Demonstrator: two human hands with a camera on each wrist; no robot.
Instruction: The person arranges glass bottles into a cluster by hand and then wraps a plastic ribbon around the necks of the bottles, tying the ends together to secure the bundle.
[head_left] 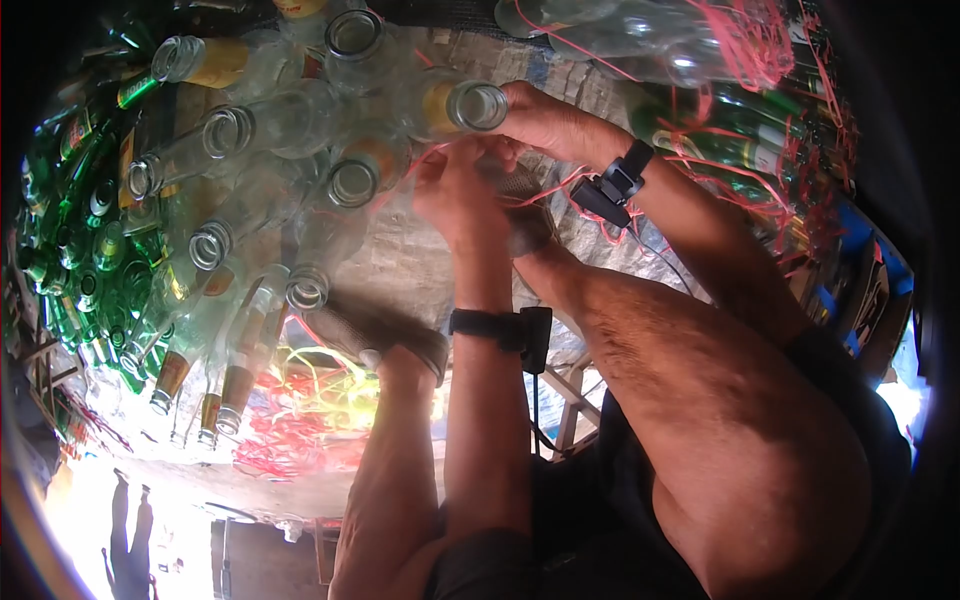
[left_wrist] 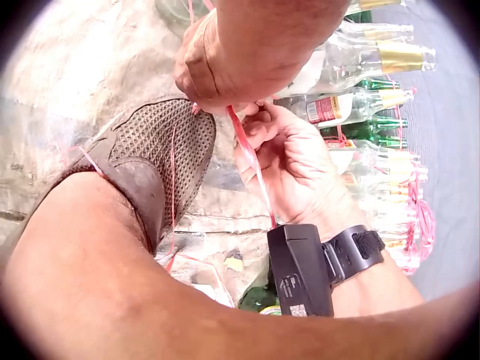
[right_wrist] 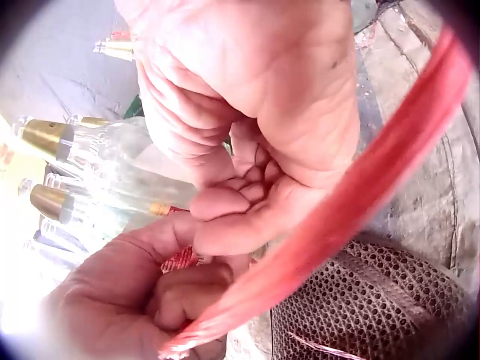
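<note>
Both hands meet beside the clear glass bottles, close over one shoe. My left hand has curled fingers and grips a pink plastic string. From that hand the string runs across the right wrist view toward the camera. My right hand has its fingers bent against the left fingertips, pinching at the string where they meet. A clear bottle with a yellow label stands nearest the right hand in the head view. More string leads from the hands toward the bottle group. The fingertips partly hide each other.
Several clear bottles stand grouped at the left, with many green bottles beyond. Tied bottles with pink string lie at the upper right. Loose pink and yellow string lies near the other shoe. Crumpled sheeting covers the ground.
</note>
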